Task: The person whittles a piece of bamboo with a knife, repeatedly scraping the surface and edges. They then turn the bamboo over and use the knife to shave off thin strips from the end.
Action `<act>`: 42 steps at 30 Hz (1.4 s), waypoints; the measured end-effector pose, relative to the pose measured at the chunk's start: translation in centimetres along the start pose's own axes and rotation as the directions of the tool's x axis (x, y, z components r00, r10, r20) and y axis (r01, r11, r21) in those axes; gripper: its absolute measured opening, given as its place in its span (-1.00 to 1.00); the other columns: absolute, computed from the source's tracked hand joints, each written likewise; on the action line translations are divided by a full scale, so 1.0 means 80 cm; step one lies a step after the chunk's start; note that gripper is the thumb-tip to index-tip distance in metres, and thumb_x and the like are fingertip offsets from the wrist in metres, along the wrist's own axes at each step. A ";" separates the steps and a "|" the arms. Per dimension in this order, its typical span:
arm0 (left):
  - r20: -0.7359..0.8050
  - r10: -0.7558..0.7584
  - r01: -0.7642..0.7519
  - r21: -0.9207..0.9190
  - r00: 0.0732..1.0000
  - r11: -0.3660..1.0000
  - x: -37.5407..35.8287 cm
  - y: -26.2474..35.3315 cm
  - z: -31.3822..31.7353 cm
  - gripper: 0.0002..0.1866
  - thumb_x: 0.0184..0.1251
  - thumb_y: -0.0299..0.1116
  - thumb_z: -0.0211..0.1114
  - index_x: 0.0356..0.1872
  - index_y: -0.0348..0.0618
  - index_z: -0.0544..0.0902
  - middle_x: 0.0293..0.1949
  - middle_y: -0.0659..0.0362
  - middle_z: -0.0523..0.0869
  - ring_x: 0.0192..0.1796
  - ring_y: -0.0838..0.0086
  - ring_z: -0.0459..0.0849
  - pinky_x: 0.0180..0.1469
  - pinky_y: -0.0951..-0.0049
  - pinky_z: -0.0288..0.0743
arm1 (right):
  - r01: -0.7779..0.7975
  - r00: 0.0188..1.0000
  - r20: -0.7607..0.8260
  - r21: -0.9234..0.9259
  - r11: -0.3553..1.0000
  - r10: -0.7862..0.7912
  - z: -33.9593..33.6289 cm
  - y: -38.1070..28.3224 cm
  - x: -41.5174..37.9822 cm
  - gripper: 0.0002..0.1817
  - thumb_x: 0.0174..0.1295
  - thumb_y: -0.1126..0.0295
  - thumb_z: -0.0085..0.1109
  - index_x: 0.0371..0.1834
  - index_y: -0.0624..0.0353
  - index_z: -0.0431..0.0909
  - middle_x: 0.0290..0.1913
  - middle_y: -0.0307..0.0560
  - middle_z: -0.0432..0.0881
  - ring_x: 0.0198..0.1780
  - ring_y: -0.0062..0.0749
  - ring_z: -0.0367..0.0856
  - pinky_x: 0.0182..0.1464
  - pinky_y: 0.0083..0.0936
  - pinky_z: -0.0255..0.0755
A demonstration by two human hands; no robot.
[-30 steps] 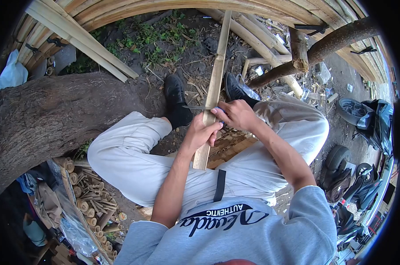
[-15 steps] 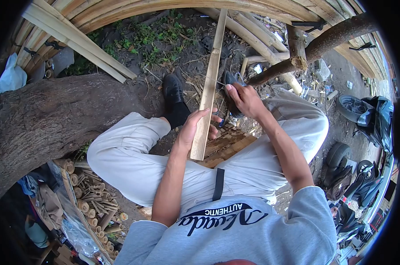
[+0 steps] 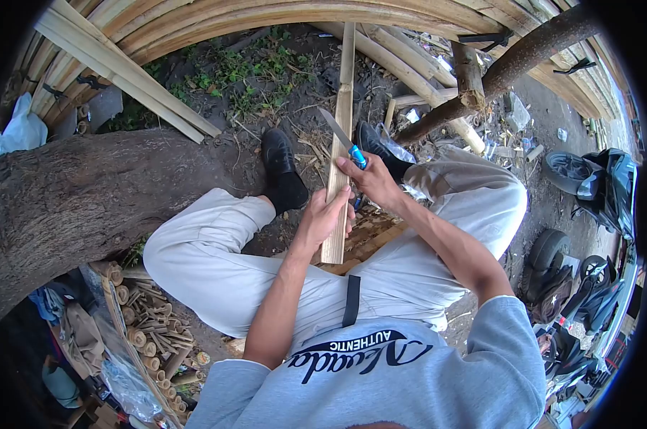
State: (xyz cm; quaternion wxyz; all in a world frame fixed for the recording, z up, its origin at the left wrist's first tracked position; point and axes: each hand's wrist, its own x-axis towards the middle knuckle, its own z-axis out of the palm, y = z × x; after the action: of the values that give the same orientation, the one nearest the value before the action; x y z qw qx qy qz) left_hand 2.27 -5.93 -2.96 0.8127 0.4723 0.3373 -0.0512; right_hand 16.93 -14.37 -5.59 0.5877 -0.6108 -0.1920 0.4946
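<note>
Wrapping around the strip (image 3: 344, 106) close to its near end, the left hand (image 3: 322, 218) has its thumb laid along the top and its fingertips curled round the far edge, so the wood is pinched firmly between them. The strip lies lengthwise in front of the sitter, its near end over the lap and the rest reaching out past the shoes, one shoe (image 3: 278, 151) on each side of it. The right hand (image 3: 373, 179), just ahead of the left, has its fingers closed round the blue handle of a knife (image 3: 358, 157), and its thumb lies over the strip; whether that thumb presses on the wood, I can't tell from here. The blade slants across the strip, its tip pointing away and out beyond the left edge. Both hands are above the gap between the pale trousers (image 3: 202, 250), with some rough wood (image 3: 370, 239) showing below. Over on the sitter's left a thick trunk (image 3: 95, 200) lies along the dirt, and nearer, a heap of short cut pieces (image 3: 152, 332) sits behind a narrow rail. Ahead there's a patch of weeds (image 3: 245, 75), with poles (image 3: 402, 68) to the right of it and a branch (image 3: 509, 71) slanting over them. Motorbikes (image 3: 595, 186) stand farther off to the right.
</note>
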 end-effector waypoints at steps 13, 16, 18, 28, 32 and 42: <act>-0.015 -0.025 0.021 -0.240 1.000 0.970 -0.007 -0.012 -0.006 -0.75 0.47 -0.21 0.28 -0.18 -0.20 0.53 -0.49 0.22 0.60 -0.62 0.55 0.57 -0.62 0.51 0.49 | 0.151 0.976 0.038 -0.827 0.542 -0.215 -0.027 -0.045 0.002 -0.37 0.48 -0.15 -0.04 -0.27 0.30 0.62 -0.55 0.19 0.60 -0.42 0.19 0.62 -0.30 -0.07 0.47; -0.021 -0.049 0.041 -0.273 0.999 0.961 -0.008 -0.005 -0.006 -0.81 0.43 -0.29 0.30 -0.21 -0.20 0.53 -0.51 0.24 0.58 -0.63 0.59 0.54 -0.64 0.52 0.44 | 0.184 0.960 0.019 -0.797 0.575 -0.281 -0.037 -0.043 -0.020 -0.46 0.54 -0.02 -0.07 -0.32 0.30 0.54 -0.55 0.30 0.50 -0.43 0.29 0.53 -0.33 -0.01 0.38; -0.025 -0.035 0.028 -0.237 0.999 0.971 -0.007 0.001 -0.006 -0.83 0.41 -0.33 0.30 -0.23 -0.20 0.53 -0.52 0.25 0.57 -0.63 0.60 0.53 -0.64 0.53 0.44 | 0.225 0.962 0.109 -0.837 0.499 -0.251 -0.030 -0.039 -0.039 -0.48 0.54 -0.01 -0.07 -0.33 0.28 0.53 -0.55 0.29 0.51 -0.42 0.29 0.54 -0.33 0.00 0.38; 0.111 0.026 0.012 -0.327 0.994 0.945 0.004 -0.011 -0.012 -0.75 0.34 -0.39 0.26 -0.03 -0.26 0.52 -0.39 0.17 0.64 -0.50 0.52 0.64 -0.52 0.49 0.52 | 0.222 0.968 0.149 -0.886 0.406 -0.204 -0.022 -0.020 -0.044 -0.50 0.53 0.03 -0.05 -0.40 0.24 0.53 -0.55 0.23 0.55 -0.42 0.28 0.56 -0.35 0.01 0.41; 0.081 0.031 0.014 -0.501 0.996 0.865 -0.005 -0.013 -0.014 -0.63 0.35 -0.43 0.22 0.14 -0.29 0.49 -0.23 0.05 0.69 -0.35 0.42 0.71 -0.39 0.38 0.67 | 0.193 0.958 0.086 -0.899 0.394 -0.274 -0.032 -0.021 -0.037 -0.48 0.52 0.00 -0.03 -0.43 0.22 0.55 -0.56 0.23 0.58 -0.41 0.26 0.60 -0.36 0.00 0.44; 0.067 -0.050 0.066 -0.257 0.996 0.964 -0.019 -0.006 -0.002 -0.84 0.32 -0.40 0.31 -0.19 -0.24 0.56 -0.47 0.16 0.64 -0.61 0.53 0.61 -0.61 0.44 0.58 | 0.301 0.939 0.230 -0.910 0.287 -0.254 -0.011 -0.045 -0.062 -0.51 0.49 0.04 0.03 -0.48 0.21 0.50 -0.59 0.17 0.54 -0.49 0.18 0.57 -0.43 -0.05 0.41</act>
State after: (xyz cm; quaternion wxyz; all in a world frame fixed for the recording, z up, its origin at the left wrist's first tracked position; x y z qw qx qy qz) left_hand 0.86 -6.43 -2.42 0.8754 0.3503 0.3303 -0.0447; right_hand 16.72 -17.99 -0.61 0.2038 -0.7824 -0.5542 0.1979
